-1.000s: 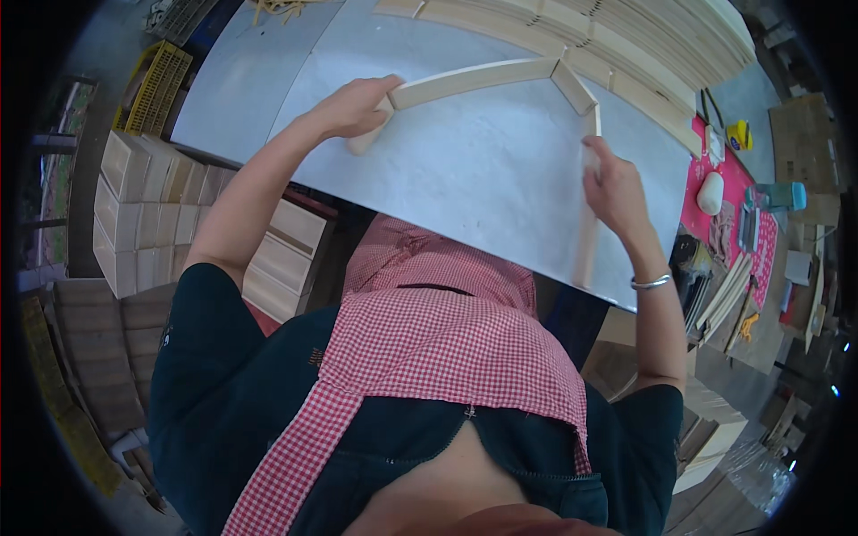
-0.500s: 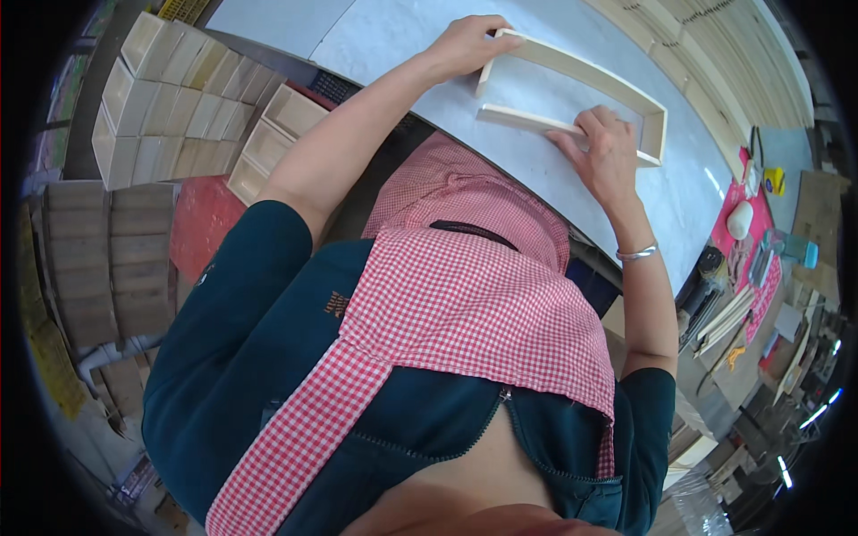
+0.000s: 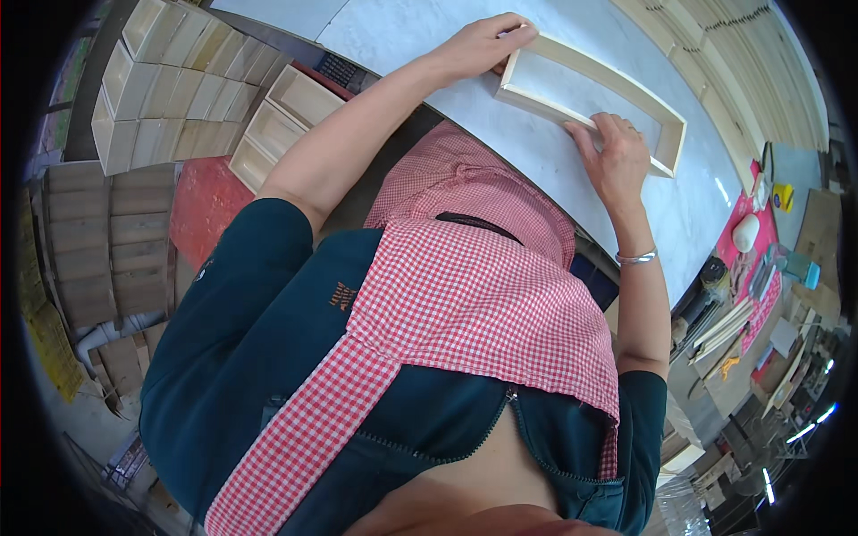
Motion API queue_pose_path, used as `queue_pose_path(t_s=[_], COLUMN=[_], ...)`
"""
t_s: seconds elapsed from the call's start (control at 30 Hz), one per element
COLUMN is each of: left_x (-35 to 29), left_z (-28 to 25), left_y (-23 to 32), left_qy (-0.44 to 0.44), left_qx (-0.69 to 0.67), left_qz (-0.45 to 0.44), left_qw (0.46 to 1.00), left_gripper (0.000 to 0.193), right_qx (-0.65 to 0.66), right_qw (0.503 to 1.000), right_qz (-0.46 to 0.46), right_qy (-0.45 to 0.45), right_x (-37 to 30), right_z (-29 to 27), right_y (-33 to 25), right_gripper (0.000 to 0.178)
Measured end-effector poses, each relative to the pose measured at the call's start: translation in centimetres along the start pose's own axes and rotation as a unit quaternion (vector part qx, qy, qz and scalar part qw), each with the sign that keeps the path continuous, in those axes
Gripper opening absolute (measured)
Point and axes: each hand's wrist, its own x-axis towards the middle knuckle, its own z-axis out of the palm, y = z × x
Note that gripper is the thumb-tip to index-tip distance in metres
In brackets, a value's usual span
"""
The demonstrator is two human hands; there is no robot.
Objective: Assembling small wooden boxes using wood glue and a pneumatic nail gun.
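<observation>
A long, pale wooden frame (image 3: 617, 80), with no bottom in it, stands on the whitish tabletop (image 3: 527, 152). My left hand (image 3: 492, 43) is closed round its left end, the thumb over the top edge at the far left corner. On the near long side, my right hand (image 3: 618, 159) grips the board with thumb and fingers, right of its middle. The near board meets the left end piece at the corner. My right wrist carries a silver bangle (image 3: 636, 256).
Stacked wooden boxes (image 3: 170, 89) stand left of the table, with open boxes (image 3: 277, 125) beside them. Long thin boards (image 3: 742, 71) lie along the far right. Right of the table are a pink cloth (image 3: 737, 241), a white rounded object (image 3: 745, 232) and wooden strips (image 3: 726, 323).
The near board's left end, which stood apart from the left end piece, now meets it. The frame and both hands have shifted slightly right in view.
</observation>
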Motion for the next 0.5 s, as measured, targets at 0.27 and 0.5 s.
queue_pose_path(t_s=[0.27, 0.5], left_x=[-1.9, -2.2], left_z=[-0.9, -1.5], left_y=[-2.3, -1.4], left_qy=[-0.071, -0.086], left_qx=[0.065, 0.055], left_qz=[0.176, 0.143], left_qw=[0.980, 0.984], left_gripper=[0.097, 0.097], right_qx=[-0.013, 0.174], right_qw=[0.999, 0.974], right_qz=[0.017, -0.141], right_qy=[-0.046, 0.028], right_x=[0.0, 2.7], right_z=[0.1, 0.0], right_y=[0.2, -4.9], right_gripper=[0.024, 0.034])
